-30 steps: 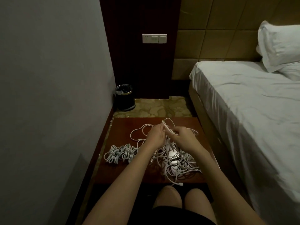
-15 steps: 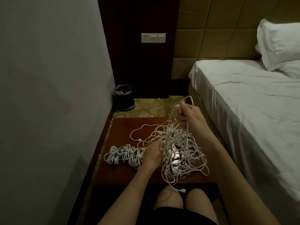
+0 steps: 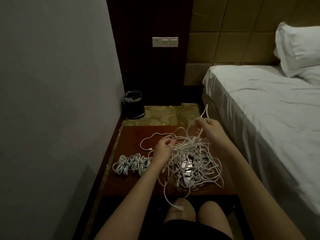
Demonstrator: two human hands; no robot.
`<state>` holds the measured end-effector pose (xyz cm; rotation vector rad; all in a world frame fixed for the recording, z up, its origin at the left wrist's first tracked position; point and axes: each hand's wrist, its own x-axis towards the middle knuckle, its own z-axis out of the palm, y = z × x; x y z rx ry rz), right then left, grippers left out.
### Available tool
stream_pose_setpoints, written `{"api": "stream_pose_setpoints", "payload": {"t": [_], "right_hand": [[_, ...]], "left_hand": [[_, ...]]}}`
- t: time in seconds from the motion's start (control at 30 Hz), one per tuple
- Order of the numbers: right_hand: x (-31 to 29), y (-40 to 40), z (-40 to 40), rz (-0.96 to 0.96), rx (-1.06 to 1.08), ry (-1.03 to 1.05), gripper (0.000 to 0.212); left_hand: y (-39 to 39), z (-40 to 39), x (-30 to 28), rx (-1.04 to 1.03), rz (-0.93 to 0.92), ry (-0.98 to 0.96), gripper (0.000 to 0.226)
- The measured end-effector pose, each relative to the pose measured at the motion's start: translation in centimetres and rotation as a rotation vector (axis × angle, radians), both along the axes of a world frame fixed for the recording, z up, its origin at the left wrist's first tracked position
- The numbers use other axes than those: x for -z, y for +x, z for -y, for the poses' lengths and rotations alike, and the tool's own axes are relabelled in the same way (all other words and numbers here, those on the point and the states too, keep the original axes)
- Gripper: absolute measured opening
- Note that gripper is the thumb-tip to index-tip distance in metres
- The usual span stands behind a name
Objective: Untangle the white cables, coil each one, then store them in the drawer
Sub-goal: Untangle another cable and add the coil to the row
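- The right hand (image 3: 212,129) has come lower than half a second ago and pinches strands lifted from the tangled white cables (image 3: 194,163).
- The left hand (image 3: 161,150) grips strands at the tangle's left edge, on the wooden table (image 3: 131,134).
- The coiled cables (image 3: 131,164) lie just left.
- The drawer cannot be seen.

no legible text, label, brand, number or sign appears on any surface in the dim head view.
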<state>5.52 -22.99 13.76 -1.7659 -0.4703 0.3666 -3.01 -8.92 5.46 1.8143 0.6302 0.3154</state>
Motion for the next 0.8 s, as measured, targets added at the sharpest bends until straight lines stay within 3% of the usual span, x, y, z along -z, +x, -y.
{"api": "stream_pose_setpoints", "payload": {"t": [0.1,0.2,0.3,0.4,0.43,0.53,0.57,0.7,0.8], "right_hand": [[1.2,0.3,0.0,0.007,-0.079,-0.108,0.033],[1.6,-0.4,0.4,0.043,-0.113,-0.136,0.041],[2.2,-0.6,0.6,0.166,-0.133,-0.155,0.035],[3.0,-0.3,0.7,0.202,-0.035,-0.196,0.051],[3.3,-0.4,0.8,0.232,0.003,-0.223,0.047],[4.5,-1.2,1.2,0.258,0.049,-0.286,0.011],[5.4,-1.6,1.3,0.219,-0.011,-0.327,0.013],[10.0,-4.2,0.5,0.056,-0.379,-0.739,0.032],[14.0,-5.5,-0.7,0.095,-0.326,-0.899,0.027]], "left_hand": [[0.4,-0.3,-2.5,0.044,-0.066,-0.317,0.028],[0.6,-1.0,-4.1,0.027,0.028,-0.577,0.020],[1.1,-1.7,-4.5,0.051,0.118,-0.502,0.021],[1.6,-1.7,-3.4,0.117,0.018,-0.241,0.036],[1.6,-1.6,-2.8,0.124,-0.023,-0.169,0.041],[1.5,-1.3,-0.4,0.088,-0.071,-0.100,0.046],[1.4,-1.3,0.2,0.065,-0.061,-0.106,0.046],[1.1,-1.7,1.3,0.007,-0.022,-0.134,0.057],[0.7,-2.3,1.4,0.002,-0.033,-0.086,0.057]]}}
